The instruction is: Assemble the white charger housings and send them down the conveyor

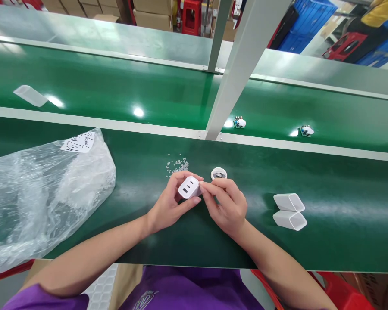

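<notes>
A white charger housing point(189, 187) with several port openings in its end face sits in my left hand point(171, 200), fingers and thumb wrapped round its sides. My right hand point(226, 202) is closed, its thumb and forefinger pinched against the housing's right edge; whatever lies between those fingertips is too small to make out. Just beyond the hands, tiny clear pieces point(178, 165) are scattered on the green worktop point(142, 172). A round white dish point(219, 173) with something dark in it stands behind my right hand.
Two white sleeve-shaped housings point(289, 202) lie at the right. A clear plastic bag point(51, 193) with a handwritten label covers the left. Past the rail, the green belt carries another white sleeve point(30, 95) and two small circuit assemblies point(239, 122). A slanted metal post point(239, 64) rises ahead.
</notes>
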Demonstrator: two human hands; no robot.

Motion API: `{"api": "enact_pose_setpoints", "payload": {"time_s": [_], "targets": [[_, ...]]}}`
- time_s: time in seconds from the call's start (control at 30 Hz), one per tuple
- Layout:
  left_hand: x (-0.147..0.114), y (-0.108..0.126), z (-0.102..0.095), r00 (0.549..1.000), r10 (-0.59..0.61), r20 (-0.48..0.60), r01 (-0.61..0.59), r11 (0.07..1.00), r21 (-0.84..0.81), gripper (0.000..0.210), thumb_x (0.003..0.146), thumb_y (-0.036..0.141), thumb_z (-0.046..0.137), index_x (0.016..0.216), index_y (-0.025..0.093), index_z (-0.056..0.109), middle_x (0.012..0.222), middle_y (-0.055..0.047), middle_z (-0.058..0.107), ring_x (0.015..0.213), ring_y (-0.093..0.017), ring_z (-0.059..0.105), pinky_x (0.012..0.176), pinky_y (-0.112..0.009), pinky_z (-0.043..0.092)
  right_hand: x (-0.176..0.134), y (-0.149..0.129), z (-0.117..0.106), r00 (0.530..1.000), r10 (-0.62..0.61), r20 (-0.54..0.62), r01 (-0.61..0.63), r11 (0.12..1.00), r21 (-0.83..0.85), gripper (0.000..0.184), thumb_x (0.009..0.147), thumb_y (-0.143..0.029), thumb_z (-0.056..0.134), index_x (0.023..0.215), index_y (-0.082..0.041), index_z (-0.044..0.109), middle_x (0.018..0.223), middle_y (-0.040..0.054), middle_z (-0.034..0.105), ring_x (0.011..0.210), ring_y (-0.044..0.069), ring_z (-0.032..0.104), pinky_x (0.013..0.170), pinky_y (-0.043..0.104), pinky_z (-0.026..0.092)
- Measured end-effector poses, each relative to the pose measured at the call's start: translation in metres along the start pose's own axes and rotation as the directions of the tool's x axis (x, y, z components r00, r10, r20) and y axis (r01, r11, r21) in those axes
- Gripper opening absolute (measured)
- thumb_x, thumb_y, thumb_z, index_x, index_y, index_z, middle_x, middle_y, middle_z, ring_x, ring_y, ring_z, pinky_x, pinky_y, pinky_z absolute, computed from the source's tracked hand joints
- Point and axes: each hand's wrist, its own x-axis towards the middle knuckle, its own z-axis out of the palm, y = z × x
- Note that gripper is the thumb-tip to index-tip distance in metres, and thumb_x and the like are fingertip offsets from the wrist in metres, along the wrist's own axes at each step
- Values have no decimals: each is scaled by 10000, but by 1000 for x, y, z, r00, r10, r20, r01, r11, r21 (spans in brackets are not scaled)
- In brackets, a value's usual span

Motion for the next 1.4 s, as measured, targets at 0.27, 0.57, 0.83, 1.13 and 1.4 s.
{"api": "enact_pose_setpoints", "payload": {"time_s": [0.27,0.57,0.83,1.13,1.4], "targets": [[1,-5,0,993,87,-80,-85,996,30,433,812,181,738,1155,251,483,1171,-50,671,1052,-165,663,881,-292,539,-3,-3,3,998,51,24,-52,998,47,227,893,-92,601,1066,-221,674,842,15,634,649,93,621,574,198,535],[4,-3,-10,990,63,-123,-45,989,143,442,844,235,705,1243,274,519,1192,-56,690,1017,-170,681,879,-304,549,-4,-2,4,986,71,150,-102,973,207,425,907,-73,543,1295,-236,599,958,57,641,780,126,646,685,234,559],[4,4,-9,949,-315,16,309,918,-248,345,868,442,629,1147,241,599,1018,-35,638,769,-187,696,618,-338,641,11,9,-1,811,321,488,-572,609,550,161,915,-275,612,1032,-263,721,863,15,667,769,135,615,744,305,542],[6,8,-6,954,-296,49,300,937,-181,333,863,477,621,1051,210,553,769,-17,666,625,-158,663,480,-248,586,9,1,6,633,393,667,-770,228,596,236,838,-437,702,917,-215,691,744,-16,658,616,108,637,618,257,568],[3,4,-8,946,-323,35,324,939,-117,311,861,470,619,1017,207,563,740,-18,678,616,-165,670,432,-235,571,6,1,9,649,398,648,-755,233,613,249,812,-439,725,885,-203,697,743,-13,647,626,108,641,611,251,582]]}}
